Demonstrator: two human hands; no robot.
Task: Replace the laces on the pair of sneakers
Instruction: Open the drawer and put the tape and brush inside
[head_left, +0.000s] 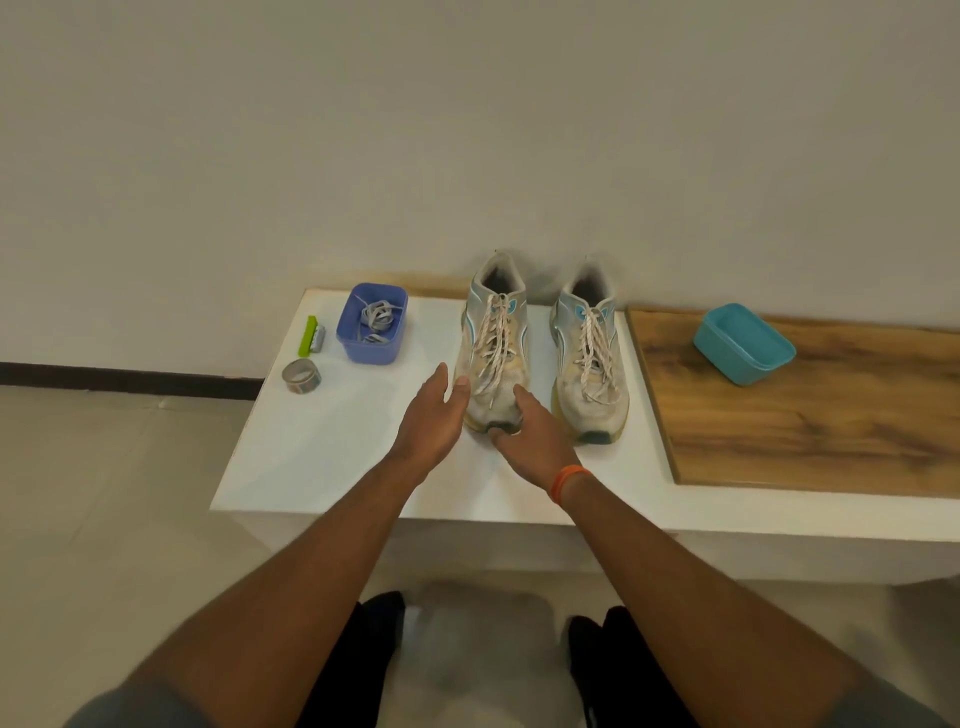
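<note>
Our fingers (460, 387) on the left hand (431, 421) lie straight and relaxed, their tips just touching the outer side of the left sneaker (496, 343). Our right hand (530, 441) cups that shoe's toe, thumb on the front of the toe and fingers curled over the toe box, so it has a light hold on the sneaker. An orange band (566, 480) sits on that wrist.

The sneaker stands upright on the white worktop (332, 441), toe toward us, its old laces (493, 338) threaded and loose at the ends. Its partner, the right sneaker (589, 358), stands just beside it, also laced.

We judge the shoe light, with a soft mesh upper that gives under a squeeze and a firmer sole; better to hold it by the sole edges or heel. The laces are limp and will snag at the eyelets, so we should pull them near each eyelet.

Farther left, a blue tub (371, 325) holds what look like replacement laces (376, 314); beside it lie a green tool (310, 335) and a tape roll (301, 375). Well right, a teal tub (743, 345) rests on a wooden board (810, 421).
</note>
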